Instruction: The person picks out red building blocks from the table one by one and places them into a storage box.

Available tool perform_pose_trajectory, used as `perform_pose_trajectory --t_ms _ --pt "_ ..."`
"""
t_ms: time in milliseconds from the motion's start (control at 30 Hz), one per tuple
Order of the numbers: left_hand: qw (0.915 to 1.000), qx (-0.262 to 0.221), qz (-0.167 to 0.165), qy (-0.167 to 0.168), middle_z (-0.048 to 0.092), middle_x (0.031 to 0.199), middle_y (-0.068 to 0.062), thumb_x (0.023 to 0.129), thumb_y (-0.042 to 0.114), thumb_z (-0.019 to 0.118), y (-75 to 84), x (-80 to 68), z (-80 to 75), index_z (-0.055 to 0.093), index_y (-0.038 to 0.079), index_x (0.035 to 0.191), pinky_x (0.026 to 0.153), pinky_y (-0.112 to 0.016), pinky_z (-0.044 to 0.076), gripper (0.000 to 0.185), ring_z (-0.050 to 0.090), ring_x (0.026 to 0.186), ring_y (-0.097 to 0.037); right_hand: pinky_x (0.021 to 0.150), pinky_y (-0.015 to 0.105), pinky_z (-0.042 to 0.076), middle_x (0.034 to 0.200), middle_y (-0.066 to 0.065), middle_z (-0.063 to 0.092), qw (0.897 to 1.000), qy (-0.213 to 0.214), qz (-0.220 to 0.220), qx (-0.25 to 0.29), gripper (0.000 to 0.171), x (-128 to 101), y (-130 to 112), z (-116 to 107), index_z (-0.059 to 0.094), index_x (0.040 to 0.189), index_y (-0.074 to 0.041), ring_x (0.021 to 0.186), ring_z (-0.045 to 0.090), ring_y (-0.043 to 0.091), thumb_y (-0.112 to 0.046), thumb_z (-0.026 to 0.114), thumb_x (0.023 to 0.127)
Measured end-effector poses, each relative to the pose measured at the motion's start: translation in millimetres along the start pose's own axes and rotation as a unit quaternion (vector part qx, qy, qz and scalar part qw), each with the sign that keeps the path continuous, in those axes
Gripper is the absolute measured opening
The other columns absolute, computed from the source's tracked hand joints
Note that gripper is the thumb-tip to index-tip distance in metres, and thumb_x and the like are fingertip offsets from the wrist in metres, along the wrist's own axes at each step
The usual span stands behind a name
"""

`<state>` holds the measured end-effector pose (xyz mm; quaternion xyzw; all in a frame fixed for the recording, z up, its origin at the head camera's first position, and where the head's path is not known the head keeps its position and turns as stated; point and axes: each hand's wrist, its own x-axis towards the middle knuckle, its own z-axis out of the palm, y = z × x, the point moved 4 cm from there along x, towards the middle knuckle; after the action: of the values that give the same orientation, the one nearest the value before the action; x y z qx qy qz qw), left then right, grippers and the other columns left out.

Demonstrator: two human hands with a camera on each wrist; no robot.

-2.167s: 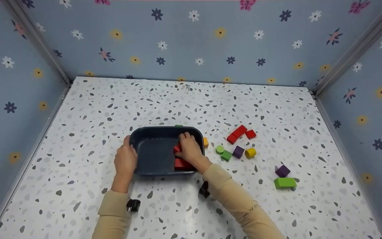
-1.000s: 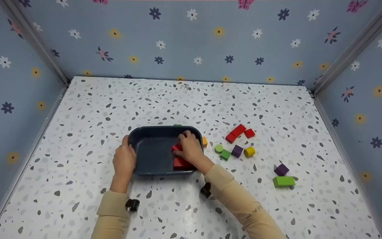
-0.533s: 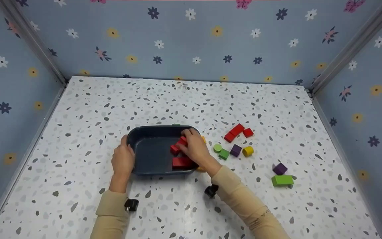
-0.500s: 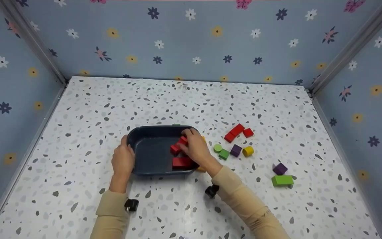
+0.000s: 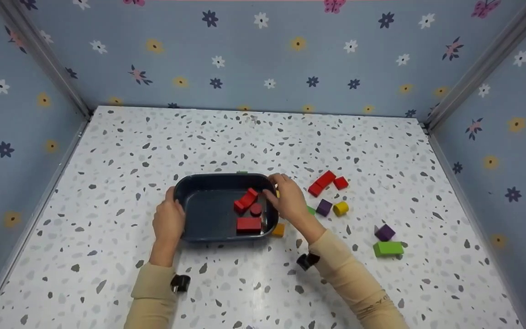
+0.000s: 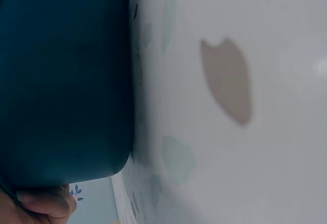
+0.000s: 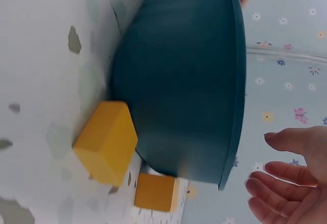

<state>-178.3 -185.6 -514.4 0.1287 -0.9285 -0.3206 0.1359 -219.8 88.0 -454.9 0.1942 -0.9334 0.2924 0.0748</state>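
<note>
Now the left hand (image 5: 168, 220) grips the dark tray's (image 5: 208, 224) left rim on the table (image 5: 226, 137); the right hand (image 5: 290, 201), fingers loose and empty, hovers by its right edge, red blocks (image 5: 247, 212) inside.

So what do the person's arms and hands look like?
Both arms wear long beige sleeves: left sleeve, right sleeve. A small black camera is strapped at each wrist: left camera, right camera. The left hand and right hand are bare.
</note>
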Motion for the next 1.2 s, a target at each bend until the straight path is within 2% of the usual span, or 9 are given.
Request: perform_pose_trajectory --t_ms 233,533,833,1033,1200 --pt "1.0 0.001 0.001 0.008 0.058 0.096 -0.031 0.088 0.002 0.044 -1.1 0.2 -0.9 0.045 0.001 0.124 0.057 -0.053 0.042 0.035 0.057 0.077 -0.045 0.071 0.032 0.046 0.093 0.011 0.059 0.999 0.015 0.029 0.004 0.027 -0.1 22.5 -15.1 0.058 0.104 -0.002 0.081 0.057 0.022 -0.016 0.064 0.082" --pt "0.9998 0.004 -0.018 -0.012 0.057 0.098 -0.032 0.09 0.004 0.041 -2.4 0.6 -0.2 0.042 0.003 0.126 0.056 -0.053 0.042 0.037 0.057 0.077 -0.045 0.07 0.033 0.046 0.094 0.015 0.06 0.997 0.035 0.054 -0.03 0.027 2.1 50.4 -35.9 0.058 0.104 0.0 0.08 0.057 0.023 -0.013 0.064 0.081" --pt "0.9997 0.002 -0.015 -0.017 0.056 0.102 -0.032 0.09 0.003 0.04 -2.3 0.2 1.0 0.041 0.002 0.127 0.058 -0.054 0.042 0.037 0.057 0.081 -0.045 0.073 0.04 0.044 0.096 0.018 0.058 0.994 0.044 0.084 -0.047 0.03 3.3 81.5 -59.9 0.056 0.106 0.004 0.086 0.056 0.03 -0.011 0.063 0.081" --pt "0.9999 0.003 -0.01 -0.004 0.057 0.098 -0.032 0.089 0.003 0.041 -1.3 -0.2 -0.5 0.043 0.003 0.125 0.057 -0.054 0.042 0.036 0.057 0.078 -0.046 0.079 0.041 0.042 0.103 0.021 0.055 0.989 0.005 0.138 -0.052 0.037 2.1 101.9 -66.9 0.052 0.111 0.006 0.093 0.053 0.032 -0.012 0.063 0.081" --pt "1.0 0.001 -0.009 -0.001 0.057 0.097 -0.032 0.089 0.003 0.042 -1.2 -0.1 -0.6 0.044 0.003 0.124 0.058 -0.054 0.041 0.036 0.057 0.078 -0.046 0.083 0.042 0.041 0.109 0.023 0.051 0.98 -0.028 0.19 -0.043 0.043 0.8 119.6 -68.8 0.048 0.116 0.007 0.096 0.052 0.033 -0.015 0.062 0.083"
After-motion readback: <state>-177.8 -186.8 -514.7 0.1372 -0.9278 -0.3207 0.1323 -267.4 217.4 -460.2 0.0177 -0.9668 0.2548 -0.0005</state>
